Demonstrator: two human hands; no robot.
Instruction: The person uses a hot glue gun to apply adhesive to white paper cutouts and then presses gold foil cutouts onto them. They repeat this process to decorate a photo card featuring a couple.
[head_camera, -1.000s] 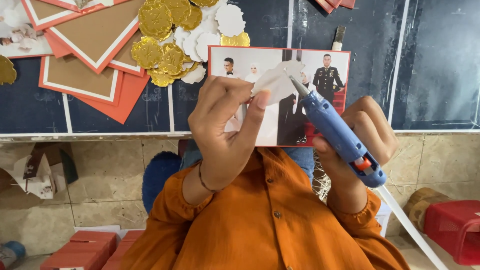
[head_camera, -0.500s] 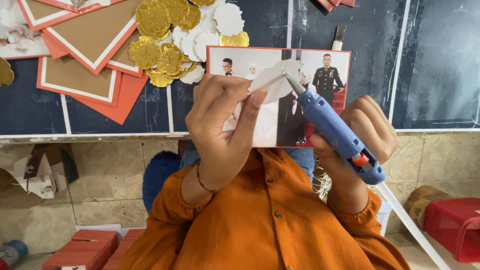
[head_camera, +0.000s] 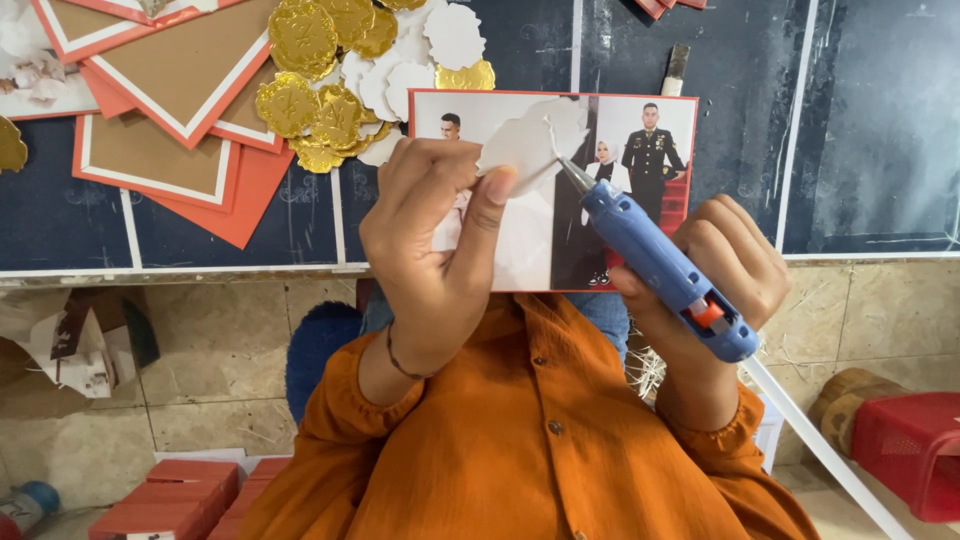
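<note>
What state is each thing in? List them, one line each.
Left hand: closed, pinching the white paper cutout.
White paper cutout: held up, glue gun tip touching it.
Right hand: wrapped around the blue glue gun.
Blue glue gun: held tilted, nozzle toward the cutout, glue stick out the back.
Photo card: lying flat, red-edged, partly covered by the hands.
Gold paper flowers: piled loose, overlapping white ones.

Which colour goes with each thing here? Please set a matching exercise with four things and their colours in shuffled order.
Things:
1. glue gun
2. scalloped paper cutout
3. round foil pieces
4. sleeves

Colours:
A. gold
B. orange
C. blue
D. white

Pairs: 1-C, 2-D, 3-A, 4-B. The right hand holds the glue gun; the left hand holds the cutout.
</note>
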